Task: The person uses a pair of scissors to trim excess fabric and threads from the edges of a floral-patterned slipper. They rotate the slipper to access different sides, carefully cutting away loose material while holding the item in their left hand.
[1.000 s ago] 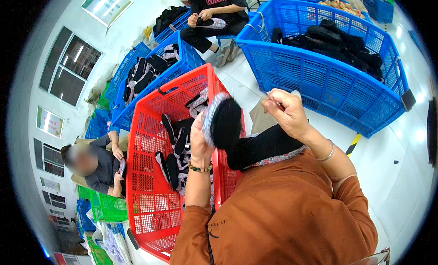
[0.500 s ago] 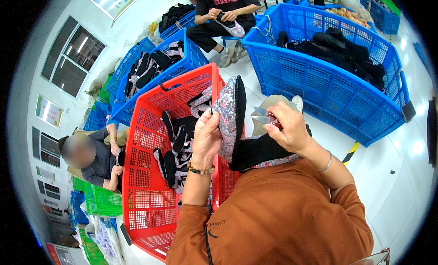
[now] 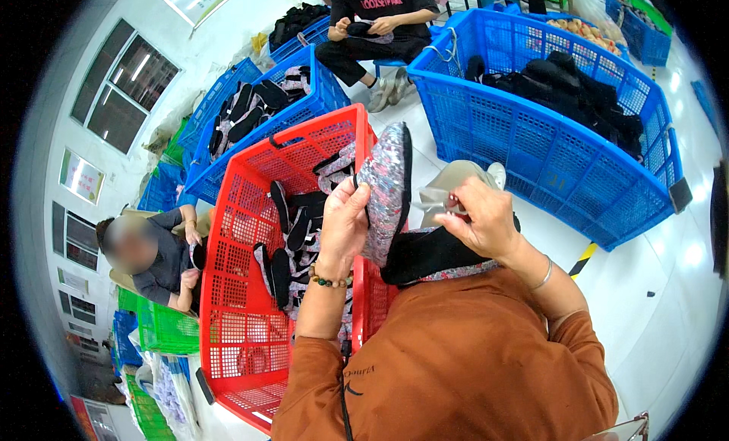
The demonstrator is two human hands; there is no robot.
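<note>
Lap slipper (image 3: 448,251): black, patterned edge, lies across the lap near the right hand; seems unsecured, so a leg shift or forearm bump could slide it off.
Left hand (image 3: 344,222): thumb and fingers pinch the patterned slipper's left side; a one-sided pinch could let it twist under a push from the right.
Right hand (image 3: 484,217): fingers curled round a small bladed tool (image 3: 434,199), tips pointing left; blade gap too blurred to tell.
Patterned slipper (image 3: 385,190): raised upright between the hands, black sole facing right, just beside the tool tips; a slip or too deep a cut could nick fabric or stitching, or reach the left fingers.
Red crate (image 3: 241,312): left of the lap, slippers (image 3: 279,278) heaped inside; a dropped slipper could get lost among them.
Blue crate (image 3: 524,145): far right, black items inside; well apart, low risk.
Seated co-worker (image 3: 380,23): far, handling a slipper; seems out of blade reach.
</note>
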